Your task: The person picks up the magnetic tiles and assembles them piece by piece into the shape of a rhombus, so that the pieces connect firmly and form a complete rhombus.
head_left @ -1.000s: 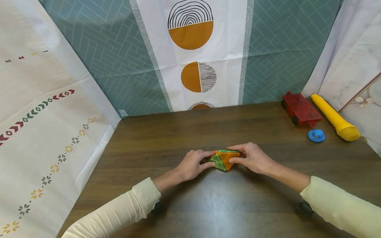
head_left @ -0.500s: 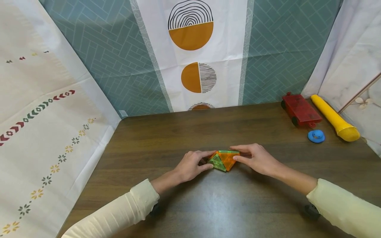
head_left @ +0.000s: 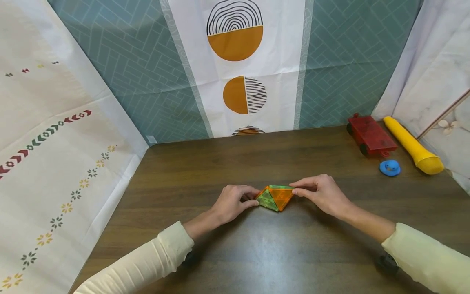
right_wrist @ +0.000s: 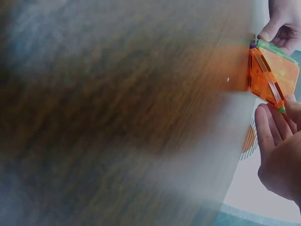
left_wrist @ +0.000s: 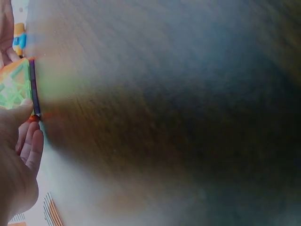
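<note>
Translucent green and orange triangular magnetic tiles are joined into a small hollow shape on the table. My left hand pinches its left corner, with the thumb on the near side and the fingers behind. At the upper right corner, my right hand holds the tiles between thumb and fingertips. The left wrist view shows the green tile under the left thumb. In the right wrist view, the orange tile faces the camera, with the right fingers at its lower corner. The back of the shape is mostly hidden.
On the brown wooden table, a red wheeled toy cart stands at the back right. Beside it lies a yellow toy microphone, with a small blue hat-shaped toy in front. Patterned cloth hangs around the table.
My right hand has slid right and slightly back, from the orange face to the upper right corner. My left hand has shifted slightly left, uncovering more green. The tiles have barely moved.
</note>
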Action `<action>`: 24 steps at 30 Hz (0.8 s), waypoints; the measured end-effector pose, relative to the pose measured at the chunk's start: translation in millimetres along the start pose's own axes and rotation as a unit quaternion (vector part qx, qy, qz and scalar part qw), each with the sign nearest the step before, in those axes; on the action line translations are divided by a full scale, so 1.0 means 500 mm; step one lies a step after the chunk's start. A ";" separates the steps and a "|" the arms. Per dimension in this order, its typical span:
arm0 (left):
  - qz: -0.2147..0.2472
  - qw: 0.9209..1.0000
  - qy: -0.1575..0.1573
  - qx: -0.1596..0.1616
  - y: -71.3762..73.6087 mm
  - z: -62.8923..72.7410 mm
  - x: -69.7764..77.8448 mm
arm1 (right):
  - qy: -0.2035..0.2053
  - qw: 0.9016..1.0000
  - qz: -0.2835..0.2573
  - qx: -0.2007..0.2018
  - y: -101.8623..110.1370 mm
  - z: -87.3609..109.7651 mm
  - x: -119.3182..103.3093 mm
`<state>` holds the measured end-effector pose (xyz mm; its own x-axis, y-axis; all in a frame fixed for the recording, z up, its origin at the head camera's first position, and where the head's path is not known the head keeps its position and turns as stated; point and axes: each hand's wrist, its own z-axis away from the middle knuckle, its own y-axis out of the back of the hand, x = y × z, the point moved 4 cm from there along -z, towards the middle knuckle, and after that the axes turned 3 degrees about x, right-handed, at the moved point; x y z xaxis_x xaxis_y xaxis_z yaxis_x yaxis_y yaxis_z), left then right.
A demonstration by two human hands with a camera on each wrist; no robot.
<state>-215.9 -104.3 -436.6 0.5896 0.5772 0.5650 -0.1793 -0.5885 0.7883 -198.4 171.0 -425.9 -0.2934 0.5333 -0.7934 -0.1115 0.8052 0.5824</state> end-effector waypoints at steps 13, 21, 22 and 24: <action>-0.016 1.000 -0.015 0.001 0.011 0.011 -0.012 | -0.004 1.000 -0.003 0.000 0.015 0.004 0.002; -0.021 1.000 -0.014 0.008 0.010 0.009 -0.011 | 0.004 1.000 -0.001 0.013 0.012 0.001 0.002; -0.022 1.000 -0.016 0.009 0.011 0.009 -0.011 | 0.007 1.000 0.000 0.013 0.012 -0.001 0.002; -0.025 0.999 -0.018 0.011 0.012 0.008 -0.012 | 0.010 1.000 0.002 0.013 0.012 -0.003 0.002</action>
<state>-217.5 -113.6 -436.1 0.6256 0.5855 0.5156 -0.1324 -0.5717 0.8097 -200.6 176.0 -422.8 -0.3121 0.5317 -0.7873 -0.0852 0.8097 0.5806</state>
